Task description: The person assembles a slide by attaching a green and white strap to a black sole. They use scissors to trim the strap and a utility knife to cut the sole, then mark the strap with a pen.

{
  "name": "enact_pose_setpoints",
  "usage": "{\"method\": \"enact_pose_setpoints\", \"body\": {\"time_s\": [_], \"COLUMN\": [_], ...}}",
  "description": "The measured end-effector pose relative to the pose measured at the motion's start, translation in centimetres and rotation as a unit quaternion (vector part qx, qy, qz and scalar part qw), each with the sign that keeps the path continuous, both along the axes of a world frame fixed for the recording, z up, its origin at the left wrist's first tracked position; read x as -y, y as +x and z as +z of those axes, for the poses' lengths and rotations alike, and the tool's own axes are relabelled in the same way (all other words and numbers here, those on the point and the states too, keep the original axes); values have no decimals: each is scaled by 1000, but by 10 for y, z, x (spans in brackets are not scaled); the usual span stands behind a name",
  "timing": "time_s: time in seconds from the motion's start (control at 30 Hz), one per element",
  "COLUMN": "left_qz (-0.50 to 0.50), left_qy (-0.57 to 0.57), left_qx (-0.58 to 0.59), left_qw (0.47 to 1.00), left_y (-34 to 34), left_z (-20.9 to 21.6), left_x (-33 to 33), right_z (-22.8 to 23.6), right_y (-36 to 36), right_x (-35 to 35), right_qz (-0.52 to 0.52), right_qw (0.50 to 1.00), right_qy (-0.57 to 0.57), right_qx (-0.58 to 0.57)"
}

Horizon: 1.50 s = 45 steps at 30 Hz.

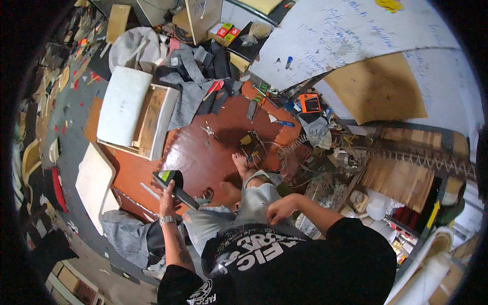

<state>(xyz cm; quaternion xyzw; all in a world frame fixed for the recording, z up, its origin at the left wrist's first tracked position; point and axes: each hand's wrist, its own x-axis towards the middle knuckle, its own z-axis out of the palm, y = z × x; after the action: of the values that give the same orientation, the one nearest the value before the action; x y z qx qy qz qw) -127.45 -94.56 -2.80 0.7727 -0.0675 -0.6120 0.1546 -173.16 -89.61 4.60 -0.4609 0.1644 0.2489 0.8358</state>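
White glare on red-brown floor (203, 152), soft shadow on tan sheet (376, 94); edges bent, dark round rim

Hands: two, left hand (166, 201) and right hand (282, 208). Bare feet: one clearly seen, bare foot (240, 163). Black tool (184, 196): one. Watch (166, 219): one. Plier-like tool (208, 131): one. Small red boxes (232, 34): two. Orange case (310, 103): one. Blue-handled scraper (283, 123): one. Blue tube (288, 62): one. White pad (122, 99): one. Wooden frame (161, 119): one. Cream panel (94, 175): one. Brown sheet (391, 84): one. Yellow lump (389, 5): one. Coil springs (295, 145): at least two; tangled, exact count unclear. Grey cloth pieces (185, 104): several, overlapping; exact tally not possible.
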Motion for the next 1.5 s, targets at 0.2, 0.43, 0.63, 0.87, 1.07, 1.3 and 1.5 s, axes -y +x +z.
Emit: {"method": "enact_pose_setpoints", "body": {"time_s": [0.2, 0.43, 0.63, 0.87, 1.07, 1.3, 1.5], "left_qz": [-24, -153, -114, -175, -92, 54, -133], "left_qy": [-9, -69, -97, -151, -176, -192, -200], "left_qx": [119, 205, 61, 206, 234, 23, 250], "left_qw": [993, 964, 987, 951, 952, 980, 938], "left_y": [-64, -127, -126, -112, -121, -134, -149], "left_z": [-233, -478, -542, -478, -429, -465, -514], "left_x": [-44, -105, -119, -184, -230, -165, -116], "right_z": [-109, -344, -523, -654, -651, -638, -647], "right_y": [-26, -125, -165, -155, -224, -313, -343], "right_x": [50, 125, 158, 110, 92, 147, 174], "right_qz": [-347, -476, -390, -403, -352, -181, -83], "right_qw": [912, 724, 754, 668, 558, 448, 465], "right_qy": [-135, -278, -378, -557, -664, -671, -658], "right_qx": [-169, -415, -370, -284, -351, -563, -587]}}
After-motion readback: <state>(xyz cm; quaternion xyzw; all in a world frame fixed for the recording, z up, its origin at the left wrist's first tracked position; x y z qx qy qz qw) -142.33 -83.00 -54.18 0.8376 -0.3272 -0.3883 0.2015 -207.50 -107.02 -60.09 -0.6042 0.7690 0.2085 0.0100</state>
